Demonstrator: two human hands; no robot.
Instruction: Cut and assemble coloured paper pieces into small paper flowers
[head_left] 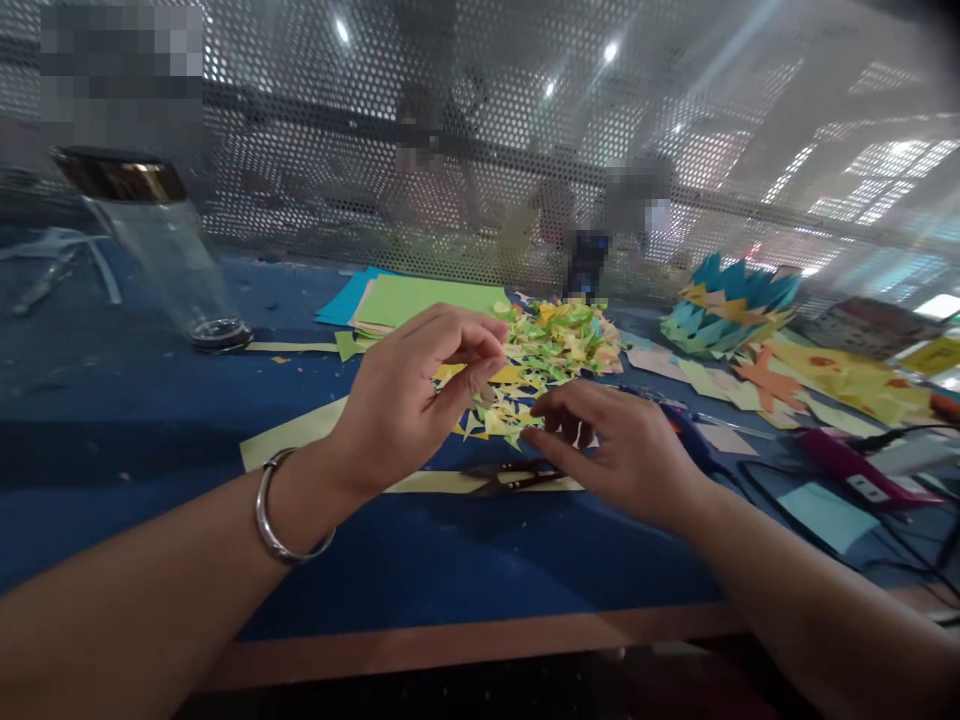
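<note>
My left hand point(420, 385) hovers over a scatter of small yellow paper scraps point(517, 405). Its thumb and fingertips come together in a pinch; whatever lies between them, if anything, is too small to make out. Lower and to the right is my right hand point(619, 445), its fingers curved and its thumb apart from them, with nothing visible between. Just below its thumb, dark thread snips point(514, 477) lie across a pale yellow paper strip point(427, 482). Behind both hands rises a heap of green and yellow paper cuttings point(562, 340).
Green paper sheets point(427, 300) lie stacked behind my left hand. A glass bottle point(169, 260) stands far left. To the right are a blue zigzag paper crown point(731, 305), a purple power strip point(859, 470) with cables, and a light blue paper square point(825, 515). Perforated metal screening point(480, 190) closes the back.
</note>
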